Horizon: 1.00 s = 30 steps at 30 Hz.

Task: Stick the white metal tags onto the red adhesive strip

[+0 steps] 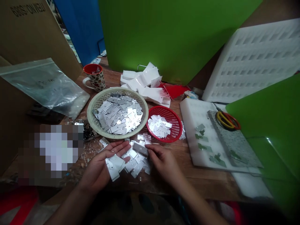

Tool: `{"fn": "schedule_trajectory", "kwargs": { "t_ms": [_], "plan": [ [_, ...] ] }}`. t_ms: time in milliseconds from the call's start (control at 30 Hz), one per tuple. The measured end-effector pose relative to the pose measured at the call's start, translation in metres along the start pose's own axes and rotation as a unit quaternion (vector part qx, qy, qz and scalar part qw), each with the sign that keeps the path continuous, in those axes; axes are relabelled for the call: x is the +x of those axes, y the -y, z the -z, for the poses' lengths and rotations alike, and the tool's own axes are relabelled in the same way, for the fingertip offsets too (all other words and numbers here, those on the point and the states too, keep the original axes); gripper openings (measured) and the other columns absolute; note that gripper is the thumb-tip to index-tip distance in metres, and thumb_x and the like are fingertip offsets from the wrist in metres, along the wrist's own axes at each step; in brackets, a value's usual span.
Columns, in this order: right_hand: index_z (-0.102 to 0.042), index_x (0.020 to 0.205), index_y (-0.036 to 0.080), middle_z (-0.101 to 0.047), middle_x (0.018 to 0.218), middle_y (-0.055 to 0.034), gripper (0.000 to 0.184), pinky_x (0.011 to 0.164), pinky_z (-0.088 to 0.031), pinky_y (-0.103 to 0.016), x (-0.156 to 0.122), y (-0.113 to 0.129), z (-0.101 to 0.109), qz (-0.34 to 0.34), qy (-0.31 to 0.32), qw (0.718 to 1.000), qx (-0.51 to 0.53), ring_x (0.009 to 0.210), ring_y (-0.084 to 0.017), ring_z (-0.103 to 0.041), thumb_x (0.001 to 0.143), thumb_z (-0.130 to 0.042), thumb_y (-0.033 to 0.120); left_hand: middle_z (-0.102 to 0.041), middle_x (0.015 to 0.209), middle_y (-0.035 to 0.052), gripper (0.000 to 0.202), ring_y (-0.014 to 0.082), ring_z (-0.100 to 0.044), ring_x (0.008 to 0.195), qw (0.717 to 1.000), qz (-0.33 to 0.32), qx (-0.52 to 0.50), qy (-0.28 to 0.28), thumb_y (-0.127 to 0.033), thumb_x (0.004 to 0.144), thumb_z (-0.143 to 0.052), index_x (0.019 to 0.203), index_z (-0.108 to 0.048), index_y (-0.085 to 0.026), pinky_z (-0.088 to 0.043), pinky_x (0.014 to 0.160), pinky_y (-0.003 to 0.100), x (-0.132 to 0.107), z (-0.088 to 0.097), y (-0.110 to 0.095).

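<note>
left hand (100, 164): held palm up before the pale round latticed plastic basket (117, 136); grip spread, thin silvery metal plates (115, 168) carried on it.
right hand (163, 158): one grey rectangular metal plate (140, 149) pinched in the grip, before that basket.
red round mesh plastic basket (175, 125): set right of the pale basket.

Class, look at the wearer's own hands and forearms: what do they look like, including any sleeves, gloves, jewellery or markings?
The left hand and right hand are ungloved. The left forearm and right forearm are bare, with no sleeves, watch or bracelet in view. I can make out no rings or markings.
</note>
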State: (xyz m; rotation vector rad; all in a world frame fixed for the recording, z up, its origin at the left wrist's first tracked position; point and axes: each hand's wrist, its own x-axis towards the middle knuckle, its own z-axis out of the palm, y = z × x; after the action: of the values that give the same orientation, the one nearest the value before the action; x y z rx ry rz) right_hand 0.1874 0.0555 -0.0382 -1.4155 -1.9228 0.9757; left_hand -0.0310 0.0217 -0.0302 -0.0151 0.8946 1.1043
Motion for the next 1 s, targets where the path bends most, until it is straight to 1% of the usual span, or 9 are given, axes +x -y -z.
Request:
{"fn": "schedule_trajectory", "kwargs": {
  "t_ms": [100, 167, 267, 333, 467, 533, 700, 833, 1000],
  "plan": [
    [-0.069, 0.105, 0.018, -0.069, 0.095, -0.0110, 0.023, 0.080, -0.052, -0.038, -0.006, 0.008, -0.007, 0.044, -0.030, 0.997, -0.048, 0.090, -0.024, -0.064, 0.087, -0.055, 0.021, -0.057, 0.134, 0.0139, 0.029, 0.0259, -0.050, 0.127, 1.000, -0.021, 0.010, 0.008, -0.003, 0.082, -0.052, 0.107, -0.062, -0.014, -0.042, 0.105, 0.043, 0.001, -0.002, 0.003],
    [-0.069, 0.098, 0.020, -0.068, 0.088, -0.0081, 0.017, 0.075, -0.050, -0.034, -0.010, 0.017, -0.013, 0.045, -0.003, 0.999, -0.011, 0.083, -0.021, -0.062, 0.087, -0.057, 0.024, -0.056, 0.136, 0.0124, 0.030, 0.0247, -0.048, 0.129, 0.999, -0.025, 0.006, 0.035, -0.006, 0.084, -0.053, 0.111, -0.061, -0.016, -0.038, 0.108, 0.042, 0.002, -0.005, 0.007],
    [-0.068, 0.081, 0.020, -0.063, 0.068, -0.0003, 0.013, 0.057, -0.043, -0.025, -0.013, 0.029, -0.025, -0.046, 0.092, 0.988, 0.115, 0.062, -0.014, -0.055, 0.084, -0.063, 0.031, -0.054, 0.138, 0.0114, 0.032, 0.0236, -0.043, 0.133, 0.997, -0.031, -0.002, 0.074, -0.009, 0.086, -0.053, 0.116, -0.060, -0.017, -0.033, 0.112, 0.040, 0.005, -0.009, 0.013],
    [-0.065, 0.072, 0.018, -0.056, 0.059, 0.0030, 0.019, 0.051, -0.036, -0.022, -0.013, 0.032, -0.031, -0.135, 0.120, 0.961, 0.209, 0.053, -0.010, -0.047, 0.081, -0.065, 0.035, -0.054, 0.139, 0.0116, 0.033, 0.0233, -0.041, 0.134, 0.996, -0.032, -0.004, 0.085, -0.011, 0.087, -0.053, 0.119, -0.058, -0.017, -0.031, 0.113, 0.040, 0.006, -0.012, 0.016],
    [-0.062, 0.066, 0.016, -0.055, 0.056, 0.0039, 0.027, 0.050, -0.034, -0.022, -0.009, 0.033, -0.031, -0.243, 0.116, 0.898, 0.349, 0.049, -0.008, -0.043, 0.073, -0.070, 0.041, -0.053, 0.138, 0.0141, 0.036, 0.0251, -0.041, 0.134, 0.994, -0.007, -0.036, 0.100, -0.018, 0.088, -0.051, 0.125, -0.054, -0.015, -0.031, 0.112, 0.041, 0.006, -0.013, 0.018],
    [-0.063, 0.064, 0.016, -0.057, 0.056, 0.0027, 0.028, 0.052, -0.035, -0.022, -0.007, 0.032, -0.028, -0.253, 0.092, 0.891, 0.366, 0.051, -0.009, -0.045, 0.071, -0.072, 0.041, -0.055, 0.136, 0.0145, 0.042, 0.0272, -0.043, 0.132, 0.994, 0.013, -0.036, 0.100, -0.015, 0.085, -0.051, 0.127, -0.051, -0.015, -0.033, 0.111, 0.044, 0.005, -0.012, 0.018],
    [-0.068, 0.061, 0.016, -0.059, 0.055, 0.0020, 0.022, 0.053, -0.037, -0.023, -0.006, 0.025, -0.022, -0.222, 0.042, 0.921, 0.316, 0.052, -0.010, -0.046, 0.074, -0.068, 0.034, -0.061, 0.129, 0.0127, 0.053, 0.0285, -0.054, 0.122, 0.997, 0.023, 0.046, 0.065, -0.005, 0.078, -0.057, 0.128, -0.051, -0.019, -0.044, 0.100, 0.040, 0.001, -0.011, 0.018],
    [-0.073, 0.068, 0.018, -0.068, 0.066, -0.0010, 0.017, 0.060, -0.044, -0.025, -0.008, 0.019, -0.020, -0.141, -0.014, 0.963, 0.231, 0.063, -0.014, -0.058, 0.077, -0.065, 0.029, -0.062, 0.125, 0.0127, 0.048, 0.0271, -0.060, 0.113, 0.995, 0.021, 0.071, 0.061, -0.007, 0.079, -0.061, 0.125, -0.054, -0.019, -0.050, 0.089, 0.033, 0.002, -0.010, 0.017],
    [-0.075, 0.076, 0.020, -0.074, 0.072, -0.0022, 0.013, 0.059, -0.051, -0.025, -0.013, 0.015, -0.013, -0.067, -0.091, 0.977, 0.182, 0.066, -0.016, -0.066, 0.081, -0.064, 0.025, -0.066, 0.116, 0.0122, 0.058, 0.0252, -0.066, 0.100, 0.996, 0.018, 0.073, 0.057, -0.008, 0.079, -0.062, 0.134, -0.047, -0.021, -0.053, 0.080, 0.033, 0.003, -0.007, 0.017]
  ]
}}
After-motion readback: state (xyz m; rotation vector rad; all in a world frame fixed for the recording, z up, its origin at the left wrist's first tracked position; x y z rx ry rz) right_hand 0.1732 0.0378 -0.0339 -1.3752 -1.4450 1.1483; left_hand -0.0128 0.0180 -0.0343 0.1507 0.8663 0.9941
